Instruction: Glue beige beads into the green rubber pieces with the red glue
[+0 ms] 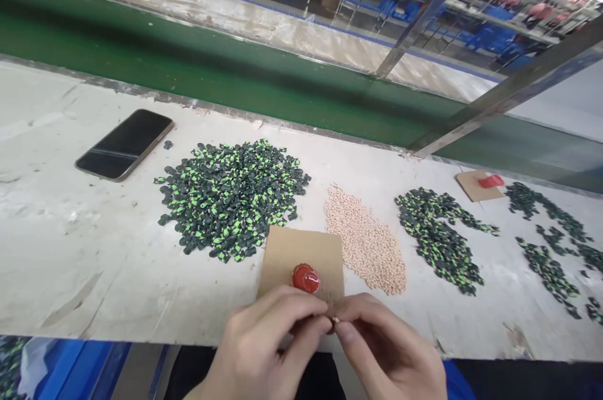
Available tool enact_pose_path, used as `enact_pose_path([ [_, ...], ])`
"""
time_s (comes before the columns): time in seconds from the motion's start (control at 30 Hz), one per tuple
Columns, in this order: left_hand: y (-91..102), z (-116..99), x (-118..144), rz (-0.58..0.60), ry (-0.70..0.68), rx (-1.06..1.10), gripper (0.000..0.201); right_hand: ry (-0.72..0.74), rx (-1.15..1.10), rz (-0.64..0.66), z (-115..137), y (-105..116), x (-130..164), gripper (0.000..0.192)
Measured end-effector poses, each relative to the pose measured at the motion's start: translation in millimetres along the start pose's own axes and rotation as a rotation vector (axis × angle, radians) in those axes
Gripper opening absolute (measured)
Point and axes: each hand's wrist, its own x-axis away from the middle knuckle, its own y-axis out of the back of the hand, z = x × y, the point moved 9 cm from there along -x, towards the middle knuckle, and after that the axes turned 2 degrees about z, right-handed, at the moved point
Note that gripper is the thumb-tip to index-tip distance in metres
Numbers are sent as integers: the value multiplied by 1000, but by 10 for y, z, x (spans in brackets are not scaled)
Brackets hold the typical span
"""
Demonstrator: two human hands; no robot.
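Observation:
My left hand (277, 337) and my right hand (386, 343) meet at the table's front edge, fingertips pinched together. Between them is a tiny dark and beige part (334, 319), mostly hidden by the fingers. Just beyond the fingertips, a red, glossy round cap-like object (306, 278) rests on a square of brown cardboard (301, 246). Left of the cardboard spreads a pile of small black-and-green pieces (235, 196). To its right lies a heap of tiny pinkish-beige bead-like pieces (365, 240).
A smartphone (125, 144) lies at the far left of the white table (117, 274). More black-and-green pieces (440, 240) lie to the right, near a second cardboard piece (473, 186) with a red object (491, 181). Behind runs a green belt (226, 73) with metal posts (509, 92).

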Motion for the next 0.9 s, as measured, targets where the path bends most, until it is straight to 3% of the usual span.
enact_pose_path([
  [0.17, 248, 303, 53, -89, 212, 3, 20, 88, 250, 42, -97, -5, -32, 13],
  [0.33, 350, 379, 61, -155, 190, -55, 19, 148, 391, 83, -120, -66, -68, 14],
  [0.53, 335, 496, 74, -146, 282, -55, 22, 271, 518, 209, -61, -140, -93, 19],
  [0.9, 423, 461, 79, -218, 314, 37, 25, 252, 510, 195, -47, -135, -80, 20],
])
